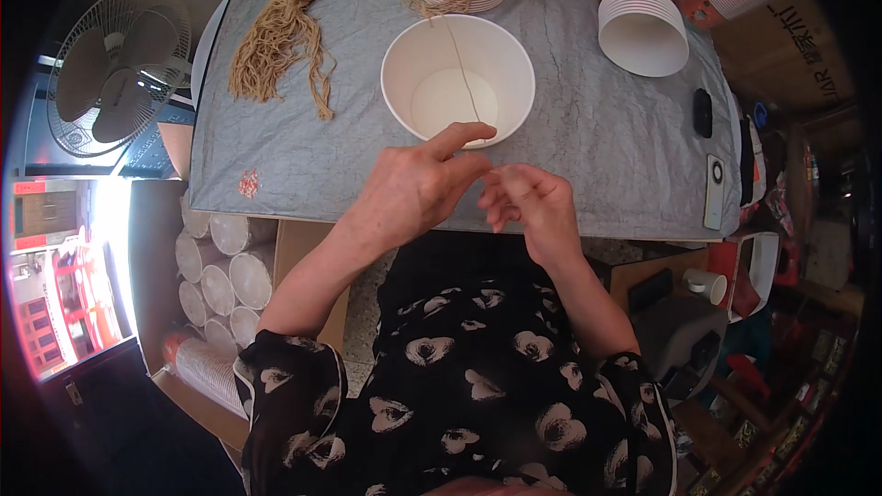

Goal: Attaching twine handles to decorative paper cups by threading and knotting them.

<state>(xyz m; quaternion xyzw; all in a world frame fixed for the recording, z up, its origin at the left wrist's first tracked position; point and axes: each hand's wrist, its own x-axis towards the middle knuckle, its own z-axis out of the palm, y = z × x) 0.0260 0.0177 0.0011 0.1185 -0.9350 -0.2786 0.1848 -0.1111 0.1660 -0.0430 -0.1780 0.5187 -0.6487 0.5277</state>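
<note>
We judge the thin string (466,78) crossing the white tub (402,83) light and limp, best pinched near its end, but cannot tell whether our left hand (413,188), index extended, or curled right hand (542,209) grips it

1 white, round paper tub (428,92) stands mouth up on the grey table cover (322,165); 1 thin tan string (465,76) crosses its opening.

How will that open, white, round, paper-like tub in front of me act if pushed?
The open, white, round, paper-like tub is probably light for its size, since it looks hollow and thin-walled. Its evenly round rim suggests some stiffness. Knocked over, it may roll, given that circular rim.
</note>
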